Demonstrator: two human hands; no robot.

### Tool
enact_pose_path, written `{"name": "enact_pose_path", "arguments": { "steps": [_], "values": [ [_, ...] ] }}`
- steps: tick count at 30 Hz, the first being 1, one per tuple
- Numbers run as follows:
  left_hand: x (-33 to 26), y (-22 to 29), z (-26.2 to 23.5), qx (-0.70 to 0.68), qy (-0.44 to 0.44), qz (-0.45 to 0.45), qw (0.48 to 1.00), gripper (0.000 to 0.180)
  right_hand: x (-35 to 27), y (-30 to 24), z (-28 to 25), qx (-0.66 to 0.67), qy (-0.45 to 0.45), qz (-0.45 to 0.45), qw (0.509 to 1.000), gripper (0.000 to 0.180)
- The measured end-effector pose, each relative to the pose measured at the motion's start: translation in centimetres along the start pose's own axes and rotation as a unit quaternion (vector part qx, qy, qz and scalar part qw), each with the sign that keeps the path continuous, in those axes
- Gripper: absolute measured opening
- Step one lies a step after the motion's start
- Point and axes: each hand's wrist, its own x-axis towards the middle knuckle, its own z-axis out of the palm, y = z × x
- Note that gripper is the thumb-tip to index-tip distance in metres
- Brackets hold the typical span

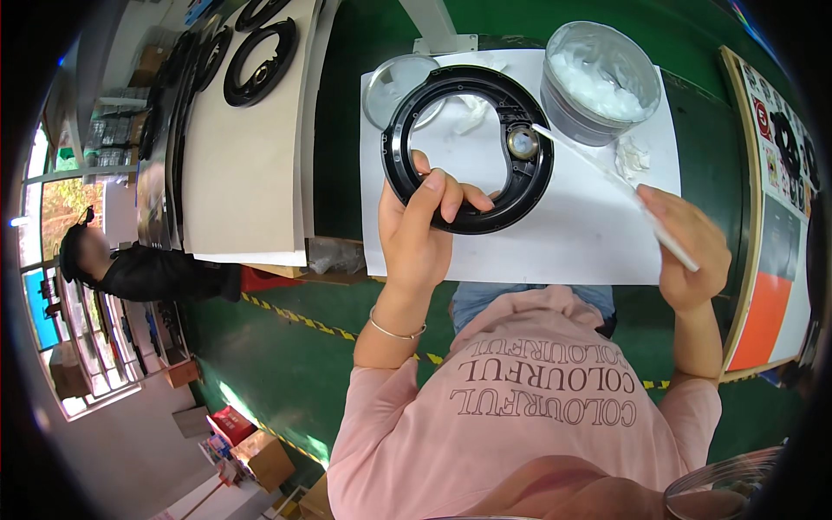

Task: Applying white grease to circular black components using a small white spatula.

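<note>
My left hand [425, 217] is closed round the lower left rim of a black plastic ring [403, 156], which it holds up over a white sheet. On the ring's right side sits a round metal part [523, 142]. My right hand [693, 247] grips a thin white stick [620, 185]; its far tip reaches to the metal part, though whether they touch I cannot tell. Behind the ring's right edge stands a clear tub [582, 121] with white grease [602, 82] in it. A clear round lid [381, 95] lies partly behind the ring.
Crumpled white tissue [633, 160] lies beside the tub. To the left, a board-covered table [247, 173] carries several more black rings [260, 65]. A board with printed pictures [767, 260] borders the right side. Another person in black [165, 273] is at the far left.
</note>
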Motion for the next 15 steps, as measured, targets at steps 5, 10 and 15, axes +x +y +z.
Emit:
{"name": "enact_pose_path", "arguments": {
  "steps": [5, 10, 15],
  "values": [
    [0.16, -0.21, 0.18, -0.008, -0.007, -0.002, 1.000, 0.009, 0.53, -0.97, 0.61, -0.065, -0.033, -0.079, 0.994, 0.020],
    [-0.05, 0.00, 0.42, -0.001, -0.008, -0.002, 1.000, 0.009, 0.69, -0.94, 0.75, -0.109, -0.030, -0.105, 0.988, 0.025],
    [-0.06, -0.49, 0.43, 0.002, -0.019, 0.017, 1.000, 0.009, 0.57, -0.90, 0.86, -0.136, -0.044, -0.120, 0.982, 0.026]
  ]
}}
